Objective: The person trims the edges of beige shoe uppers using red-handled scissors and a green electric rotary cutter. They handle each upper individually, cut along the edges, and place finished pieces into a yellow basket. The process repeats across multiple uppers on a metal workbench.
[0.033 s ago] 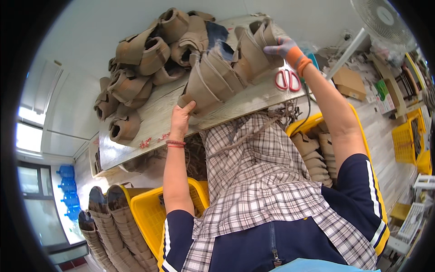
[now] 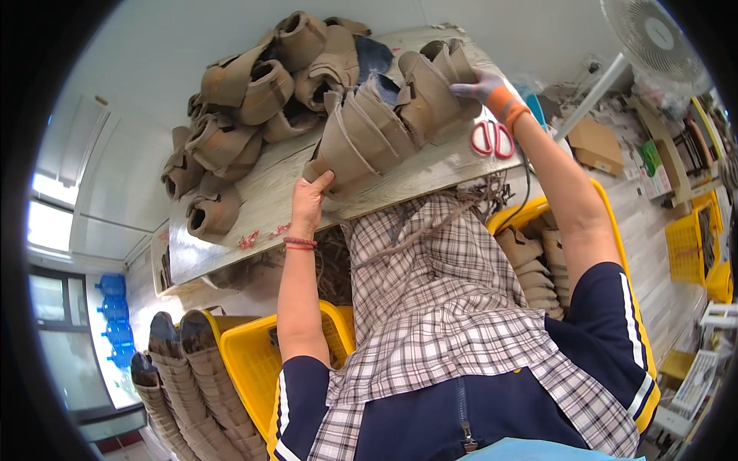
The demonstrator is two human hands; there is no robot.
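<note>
A nested row of tan fabric shoe uppers [image 2: 367, 138] lies along the near side of the table, spread between both hands. My left hand [image 2: 309, 198] grips the left end, its thumb lying on top of the outermost edge. My right hand [image 2: 483, 86], in a greyish glove with an orange cuff, grasps the right end with its thumb over the side. Some fingers of each hand are hidden behind the material. Just below the gloved hand, red-handled scissors [image 2: 492, 139] rest on the table; their blades are mostly hidden.
More rolled tan uppers [image 2: 265, 88] are heaped at the back left of the table [image 2: 265, 184]. Yellow baskets [image 2: 254, 361] stand at both sides below it, the right one with stacked uppers. Tall stacks [image 2: 207, 376] lean at the lower left. A fan [image 2: 657, 34] stands at the far right.
The right end of the row has come slightly nearer me, with my right hand still on it. My left hand stays in place. The view has shifted a little.
</note>
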